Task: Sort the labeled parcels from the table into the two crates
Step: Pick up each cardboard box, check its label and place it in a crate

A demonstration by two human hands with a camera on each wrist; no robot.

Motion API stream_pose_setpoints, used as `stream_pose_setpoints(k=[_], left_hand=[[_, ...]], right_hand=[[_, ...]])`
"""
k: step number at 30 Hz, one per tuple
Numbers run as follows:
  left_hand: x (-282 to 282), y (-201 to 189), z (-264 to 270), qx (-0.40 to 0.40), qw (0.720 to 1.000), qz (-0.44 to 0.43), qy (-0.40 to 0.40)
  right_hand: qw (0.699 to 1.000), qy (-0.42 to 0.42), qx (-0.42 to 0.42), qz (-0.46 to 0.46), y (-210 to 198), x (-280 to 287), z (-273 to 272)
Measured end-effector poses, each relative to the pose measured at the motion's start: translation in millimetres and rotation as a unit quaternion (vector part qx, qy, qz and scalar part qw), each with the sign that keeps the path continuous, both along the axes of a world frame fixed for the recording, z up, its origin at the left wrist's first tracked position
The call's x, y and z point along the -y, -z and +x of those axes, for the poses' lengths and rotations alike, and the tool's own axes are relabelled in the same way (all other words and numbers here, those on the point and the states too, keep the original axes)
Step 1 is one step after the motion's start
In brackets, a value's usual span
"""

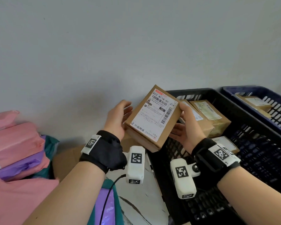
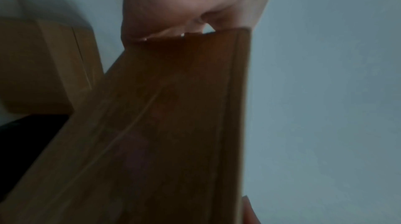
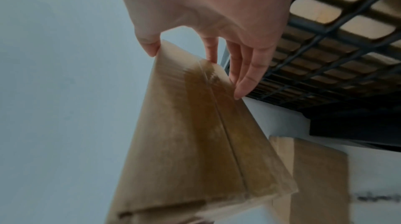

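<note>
While both of my hands are up in front of the grey wall (image 1: 88,54), I have a small cardboard box (image 1: 152,120) held between them, tilted so its white shipping label (image 1: 154,116) faces the head camera. My left hand (image 1: 118,119) lies against the box's left side with the fingers nearly straight and relaxed; the left wrist view shows the palm pressed to the box's edge (image 2: 173,124). My right hand (image 1: 187,127) pinches the right side: in the right wrist view the thumb (image 3: 149,45) sits on one face of the box (image 3: 195,133) and the fingers (image 3: 245,76) on the opposite face.

The box hangs just over the near left corner of the black crate (image 1: 258,151), not touching it. Several brown parcels (image 1: 212,114) already lie inside that crate. A blue crate (image 1: 276,108) stands just beside it on the right, with more parcels (image 1: 255,101) in it. To my left, pink bags (image 1: 15,143) and purple bags (image 1: 19,168) are piled on the table (image 1: 136,200), and another cardboard box (image 1: 66,159) lies beside them.
</note>
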State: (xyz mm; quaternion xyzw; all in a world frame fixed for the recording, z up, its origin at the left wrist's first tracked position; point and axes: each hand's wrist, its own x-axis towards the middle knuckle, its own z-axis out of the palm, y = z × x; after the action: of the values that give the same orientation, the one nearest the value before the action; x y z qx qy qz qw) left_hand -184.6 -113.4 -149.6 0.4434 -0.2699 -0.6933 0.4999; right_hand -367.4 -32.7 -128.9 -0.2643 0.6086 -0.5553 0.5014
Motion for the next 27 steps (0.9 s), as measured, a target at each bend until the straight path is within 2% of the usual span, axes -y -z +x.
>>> stream_pose_setpoints(k=[4, 6, 15, 19, 23, 27], left_hand=[[-8.5, -9.6, -20.2, -0.06, 0.998, -0.011, -0.022], [-17.0, -19.7, -29.9, -0.066, 0.997, -0.026, -0.016], [-65.8, -68.8, -102.8, 0.001, 0.992, -0.121, 0.024], [-84.8, -85.0, -161.9, 0.003, 0.99, -0.134, 0.054], [-103.7, -100.3, -239.6, 0.002, 0.99, -0.134, 0.051], [-120.9, -116.6, -324.8, 0.018, 0.985, -0.147, 0.088]], right_hand=[[0.999, 0.023, 0.004, -0.022, -12.3, -19.4, -17.0], [0.999, 0.026, 0.01, -0.037, -21.1, -29.1, -28.2], [0.992, 0.082, 0.068, -0.065, -50.1, -66.9, -95.5], [0.992, 0.067, 0.071, -0.083, -63.6, -91.0, -148.5], [0.99, 0.062, 0.077, -0.096, -77.2, -118.1, -224.8], [0.988, 0.073, 0.068, -0.119, -89.5, -143.0, -303.4]])
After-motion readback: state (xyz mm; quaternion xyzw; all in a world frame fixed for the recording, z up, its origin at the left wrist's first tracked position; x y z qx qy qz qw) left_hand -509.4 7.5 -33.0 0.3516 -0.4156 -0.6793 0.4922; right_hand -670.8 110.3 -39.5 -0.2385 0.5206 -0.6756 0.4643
